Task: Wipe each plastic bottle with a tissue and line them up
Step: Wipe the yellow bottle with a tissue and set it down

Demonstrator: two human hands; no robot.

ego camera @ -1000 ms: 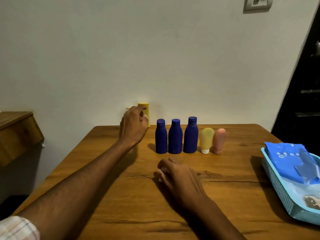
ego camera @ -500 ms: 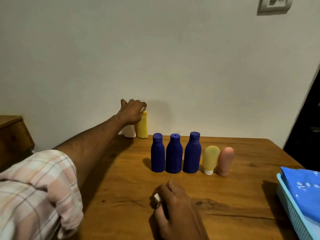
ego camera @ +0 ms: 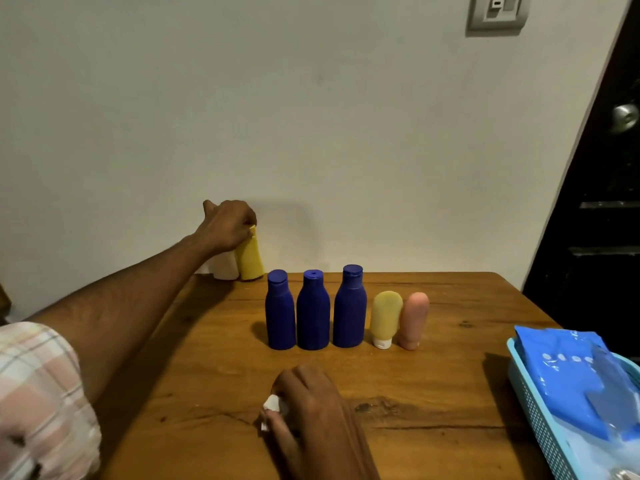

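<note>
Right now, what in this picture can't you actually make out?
- White bottle, head view: mostly hidden behind the left hand and forearm.
- Yellow bottle: its top is covered by that hand's fingers.
- Tissue: mostly buried in the right hand.
- Blue basket: cut off by the right edge; the blue packet covers its contents.

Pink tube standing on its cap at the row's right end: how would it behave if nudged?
The pink tube would probably tip easily: it stands tall on a narrow cap. It leans against the yellow tube, so both might topple. It looks soft, likely squashing when gripped.
</note>
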